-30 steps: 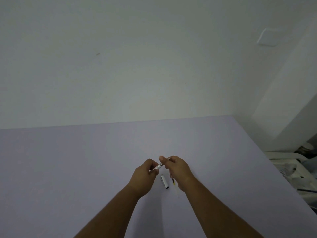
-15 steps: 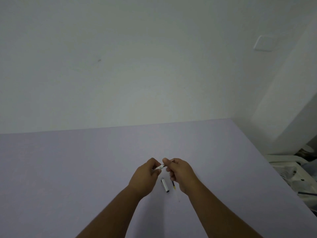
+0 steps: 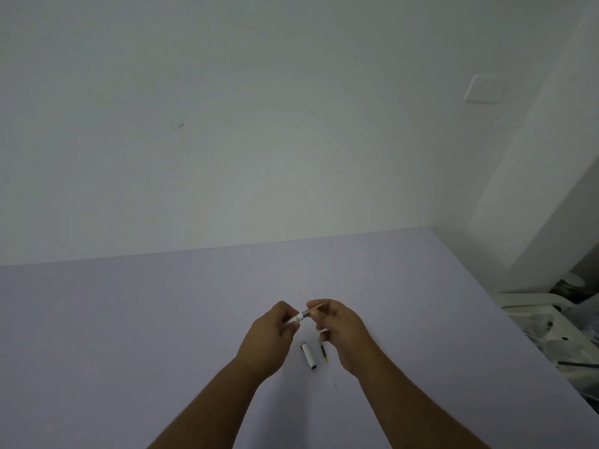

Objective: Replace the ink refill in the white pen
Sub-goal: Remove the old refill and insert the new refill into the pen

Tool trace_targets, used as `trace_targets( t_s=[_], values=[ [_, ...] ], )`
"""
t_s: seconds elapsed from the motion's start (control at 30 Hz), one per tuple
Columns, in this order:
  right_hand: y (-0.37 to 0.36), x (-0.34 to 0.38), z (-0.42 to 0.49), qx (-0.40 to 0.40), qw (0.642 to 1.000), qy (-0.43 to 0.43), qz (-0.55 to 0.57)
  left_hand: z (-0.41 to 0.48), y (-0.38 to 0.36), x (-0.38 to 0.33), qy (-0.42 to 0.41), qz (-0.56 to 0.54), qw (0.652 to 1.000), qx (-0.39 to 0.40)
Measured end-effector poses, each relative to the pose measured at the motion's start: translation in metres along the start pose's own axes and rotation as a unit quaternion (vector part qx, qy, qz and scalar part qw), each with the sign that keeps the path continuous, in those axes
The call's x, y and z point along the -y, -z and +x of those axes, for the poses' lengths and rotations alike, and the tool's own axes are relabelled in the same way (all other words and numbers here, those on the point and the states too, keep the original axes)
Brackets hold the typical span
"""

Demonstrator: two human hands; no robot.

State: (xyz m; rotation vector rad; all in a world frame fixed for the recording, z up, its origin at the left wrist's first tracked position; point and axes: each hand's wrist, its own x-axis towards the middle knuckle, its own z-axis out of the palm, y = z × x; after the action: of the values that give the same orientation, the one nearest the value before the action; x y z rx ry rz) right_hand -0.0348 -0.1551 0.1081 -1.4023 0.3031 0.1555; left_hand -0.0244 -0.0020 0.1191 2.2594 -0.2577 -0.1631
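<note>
1. The white pen [image 3: 296,318] is held up off the pale lilac surface [image 3: 129,319], between both hands, roughly level and tilted a bit up toward the right.
2. The left hand [image 3: 267,343] is curled around the white barrel end; its fingers [image 3: 291,328] are folded in tight on the barrel, with the thumb pressed on top. Most of the barrel is hidden inside that grip.
3. The right hand [image 3: 343,335] is pinched onto the other end of the pen, where a small metallic grey section [image 3: 305,314] can be seen just past the white part. The thumb and index finger are closed on it, and a thin pointed tip [image 3: 319,306] pokes out above the fingertips. The remaining fingers are loosely curled under, not touching anything that can be made out.
4. So both sets of fingers are clamped on the pen, one hand per end, with only a short stretch of it visible in the gap.
5. Lying on the surface just below the hands, between the two wrists: a short white cap-like piece [image 3: 308,355] with a dark end, and just to its right a thin dark refill [image 3: 323,351] with a yellowish end. The two are near each other but apart, and neither is touched by a hand.
6. Whether a refill is inside the held pen can't be told.
</note>
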Motion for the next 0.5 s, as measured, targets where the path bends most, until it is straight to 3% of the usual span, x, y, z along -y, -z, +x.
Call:
trace_targets(
  t_s=[0.13, 0.27, 0.43, 0.5],
  values=[
    [-0.0038, 0.0008, -0.002, -0.024, 0.999, -0.019, -0.021, -0.0019, 0.0005, -0.0023, -0.013, 0.007, 1.0, 0.001],
    [-0.0043, 0.0026, -0.0048, 0.012, 1.0, 0.0, 0.023, -0.0026, 0.0025, -0.0024, -0.009, 0.017, 1.0, 0.0],
    [-0.0089, 0.0059, -0.0039, -0.035, 0.997, -0.031, -0.056, -0.0056, 0.0024, -0.0034, -0.016, 0.013, 1.0, 0.005],
    [-0.008, 0.0047, -0.0041, -0.01, 1.0, -0.018, -0.018, -0.005, 0.0037, -0.0039, -0.009, 0.006, 1.0, 0.002]
  ],
)
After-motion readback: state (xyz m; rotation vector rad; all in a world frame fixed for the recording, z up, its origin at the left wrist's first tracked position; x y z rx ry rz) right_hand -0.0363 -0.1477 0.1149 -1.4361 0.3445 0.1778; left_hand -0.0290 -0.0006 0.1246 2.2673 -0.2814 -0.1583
